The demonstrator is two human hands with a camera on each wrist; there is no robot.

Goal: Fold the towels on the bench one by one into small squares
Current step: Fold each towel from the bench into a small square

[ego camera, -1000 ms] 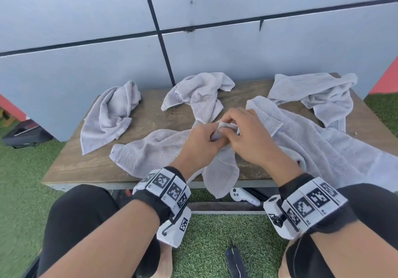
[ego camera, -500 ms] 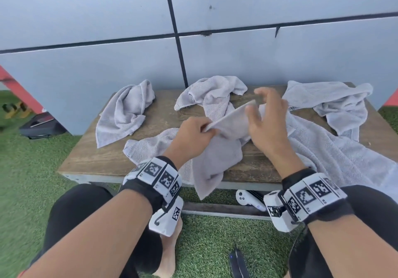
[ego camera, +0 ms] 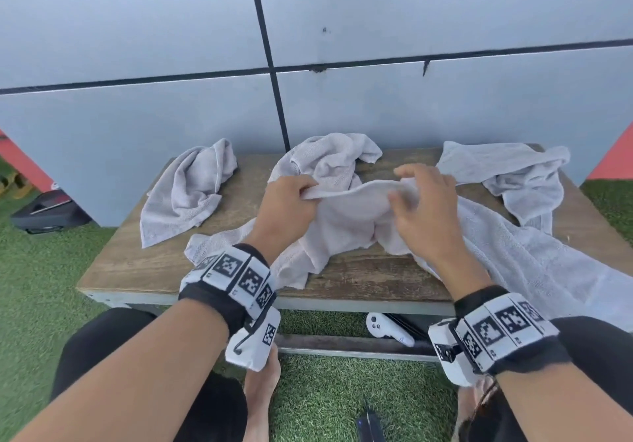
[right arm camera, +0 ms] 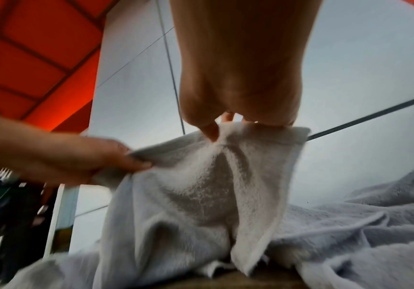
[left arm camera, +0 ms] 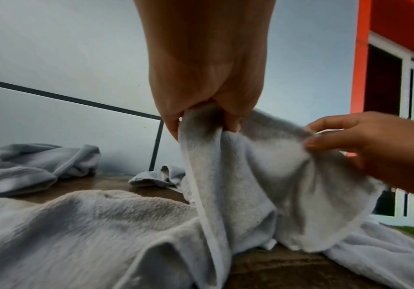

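Bare counter [ego camera: 137, 263] showed at the front left corner. Crumpled towels blocked the back left [ego camera: 186, 188], back middle [ego camera: 334, 157] and back right [ego camera: 513, 174]; a large towel [ego camera: 534, 260] covered the right side.

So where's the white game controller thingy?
In the head view, the white controller lies under the wooden bench, on a lower rail near the front edge, between the person's two wrists and above the green turf.

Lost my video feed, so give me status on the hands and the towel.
Left hand and right hand each pinch the top edge of the small towel, lifted over the bench. Unfolded. Large towel bunched underneath.
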